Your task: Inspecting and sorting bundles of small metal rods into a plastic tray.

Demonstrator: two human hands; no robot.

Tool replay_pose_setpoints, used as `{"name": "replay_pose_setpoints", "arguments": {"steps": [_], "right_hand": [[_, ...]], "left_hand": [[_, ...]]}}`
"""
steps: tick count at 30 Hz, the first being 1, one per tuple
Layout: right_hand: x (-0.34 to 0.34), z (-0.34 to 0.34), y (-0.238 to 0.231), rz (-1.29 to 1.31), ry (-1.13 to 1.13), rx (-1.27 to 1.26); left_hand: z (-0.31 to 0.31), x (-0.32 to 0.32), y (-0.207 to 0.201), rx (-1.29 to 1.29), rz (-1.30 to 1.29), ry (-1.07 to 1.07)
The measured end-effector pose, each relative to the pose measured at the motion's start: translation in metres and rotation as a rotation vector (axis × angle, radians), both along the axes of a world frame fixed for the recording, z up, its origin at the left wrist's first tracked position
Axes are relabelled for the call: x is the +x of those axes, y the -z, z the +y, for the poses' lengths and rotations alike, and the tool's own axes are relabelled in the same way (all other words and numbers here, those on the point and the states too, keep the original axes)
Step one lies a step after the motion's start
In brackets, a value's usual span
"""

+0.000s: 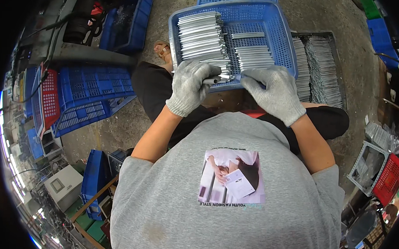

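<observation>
My left hand (190,83), in a grey knitted glove, is closed at the near rim of a blue plastic basket (285,28). A short silvery metal tube (211,81) sticks out from its fingers, toward my other hand. My right hand (274,90), gloved the same way, has thumb and fingers brought together just right of that tube; what they pinch, if anything, I cannot make out. Inside the basket, a tall stack of metal tubes (201,35) lies on the left. A smaller stack (254,58) lies on the right, with a few tubes (248,35) beyond it.
A dark tray (332,37) packed with rows of metal pieces stands on the floor at right. Blue crates (92,86) and a red one (51,98) lie to my left. Another blue bin (141,19) stands farther back. My legs flank the basket's near side.
</observation>
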State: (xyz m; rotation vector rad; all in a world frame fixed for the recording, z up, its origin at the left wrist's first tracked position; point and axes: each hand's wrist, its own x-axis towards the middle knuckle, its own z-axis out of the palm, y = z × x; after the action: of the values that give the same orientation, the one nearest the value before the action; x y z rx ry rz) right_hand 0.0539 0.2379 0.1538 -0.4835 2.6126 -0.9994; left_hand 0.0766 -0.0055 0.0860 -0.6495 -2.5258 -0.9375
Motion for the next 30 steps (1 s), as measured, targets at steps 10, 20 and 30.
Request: {"name": "replay_pose_setpoints", "arguments": {"steps": [10, 20, 30], "right_hand": [[0.003, 0.020, 0.026, 0.281, 0.059, 0.201], [0.007, 0.028, 0.025, 0.282, 0.014, 0.235], [0.013, 0.026, 0.023, 0.393, -0.062, 0.120]], "left_hand": [[-0.013, -0.024, 0.086, -0.428, -0.272, -0.170], [-0.004, -0.021, 0.029, -0.150, -0.562, 0.004], [-0.001, -0.019, 0.009, 0.012, -0.526, 0.237]]}}
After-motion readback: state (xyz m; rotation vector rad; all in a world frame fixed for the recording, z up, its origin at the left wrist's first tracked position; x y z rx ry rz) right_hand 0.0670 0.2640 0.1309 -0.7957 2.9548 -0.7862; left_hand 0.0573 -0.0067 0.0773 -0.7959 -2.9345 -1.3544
